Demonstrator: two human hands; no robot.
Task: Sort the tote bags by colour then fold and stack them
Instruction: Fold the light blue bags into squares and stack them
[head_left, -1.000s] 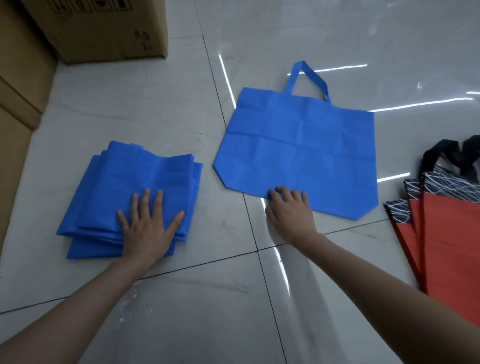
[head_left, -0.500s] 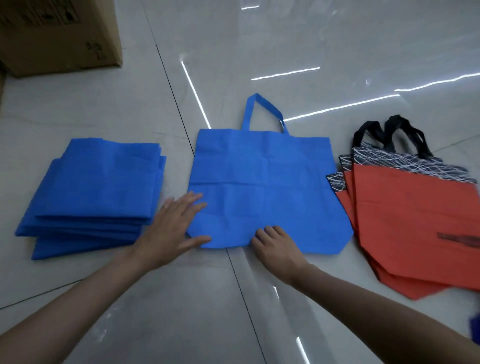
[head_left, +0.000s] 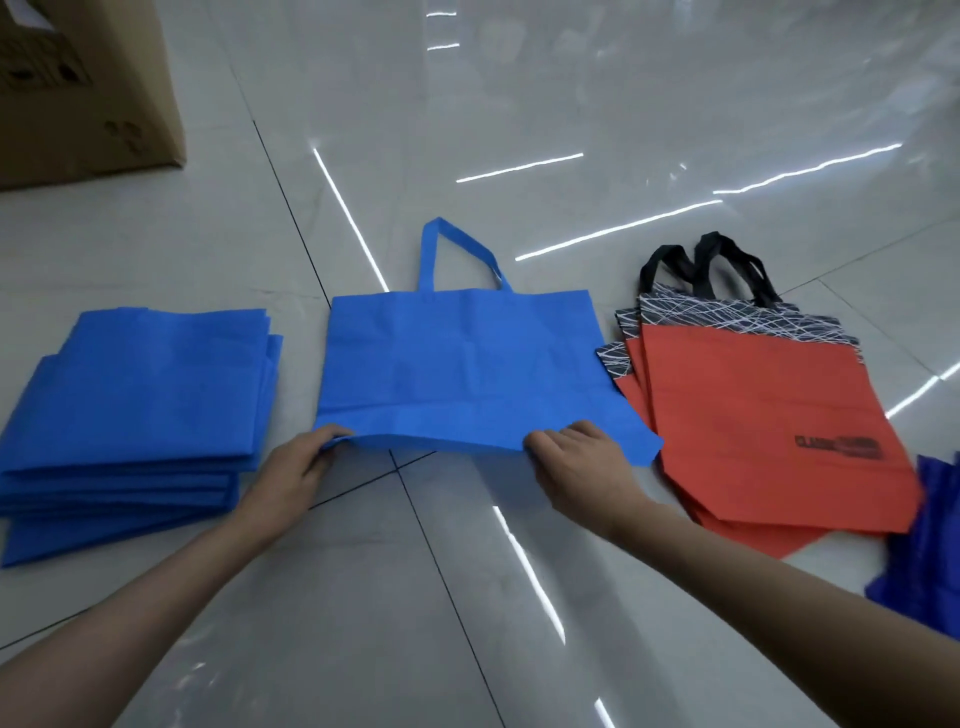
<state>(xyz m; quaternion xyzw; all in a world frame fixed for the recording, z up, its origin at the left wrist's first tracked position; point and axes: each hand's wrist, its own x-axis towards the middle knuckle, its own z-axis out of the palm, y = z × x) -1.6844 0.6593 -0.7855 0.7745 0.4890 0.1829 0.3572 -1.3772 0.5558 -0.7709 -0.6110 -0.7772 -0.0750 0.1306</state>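
Observation:
A blue tote bag (head_left: 467, 358) lies spread flat on the tiled floor in front of me, its handle pointing away. My left hand (head_left: 296, 467) pinches its near edge at the left corner. Toward the right end of that same edge, my right hand (head_left: 576, 462) grips the fabric, and the edge is lifted slightly off the floor. To the left sits a stack of folded blue bags (head_left: 135, 415). A pile of orange bags (head_left: 769, 415) with black patterned tops and black handles lies on the right.
A cardboard box (head_left: 88, 88) stands at the far left on the floor. A darker blue piece of fabric (head_left: 930, 545) shows at the right edge. Glossy white tiles (head_left: 571, 104) stretch beyond the bags.
My left hand left the folded blue stack and came to the flat bag's near left corner. Both hands now grip the near edge, which has lifted a little.

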